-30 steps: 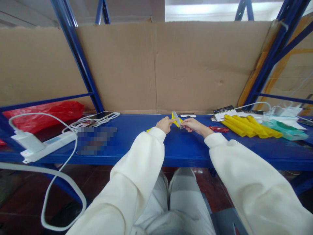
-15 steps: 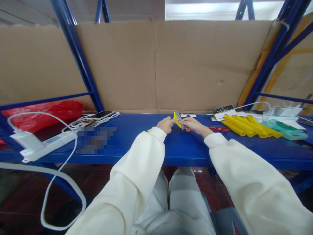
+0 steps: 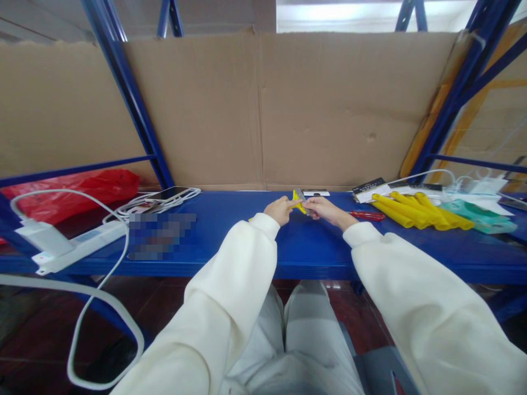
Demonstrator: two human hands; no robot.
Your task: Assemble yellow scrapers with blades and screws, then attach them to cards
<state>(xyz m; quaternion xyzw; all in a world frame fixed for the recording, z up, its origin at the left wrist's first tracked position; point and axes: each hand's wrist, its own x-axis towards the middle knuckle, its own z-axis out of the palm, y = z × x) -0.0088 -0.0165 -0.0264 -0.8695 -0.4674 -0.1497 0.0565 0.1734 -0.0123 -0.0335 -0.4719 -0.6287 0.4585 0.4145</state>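
Over the middle of the blue shelf I hold a yellow scraper (image 3: 298, 201) with a flat grey blade-like part at its head. My left hand (image 3: 279, 210) is closed round the yellow handle, and the handle's end peeks out left of my sleeve. The left index finger reaches to the scraper's head. My right hand (image 3: 325, 210) pinches the grey part from the right, so the two hands almost meet. My fingers hide much of the tool. Just behind it lies a small black-and-white card (image 3: 316, 192).
Right of my hands are a red tool (image 3: 367, 215), several yellow tubes (image 3: 405, 211), a black-and-white packet (image 3: 371, 190) and a green pack (image 3: 477, 215). To the left are a white power strip (image 3: 80, 247), cables and a phone (image 3: 168, 193). A cardboard wall (image 3: 288, 109) stands behind.
The hands and the scraper stay nearly in place, with only a tiny shift of the grip. The whole view has moved slightly.
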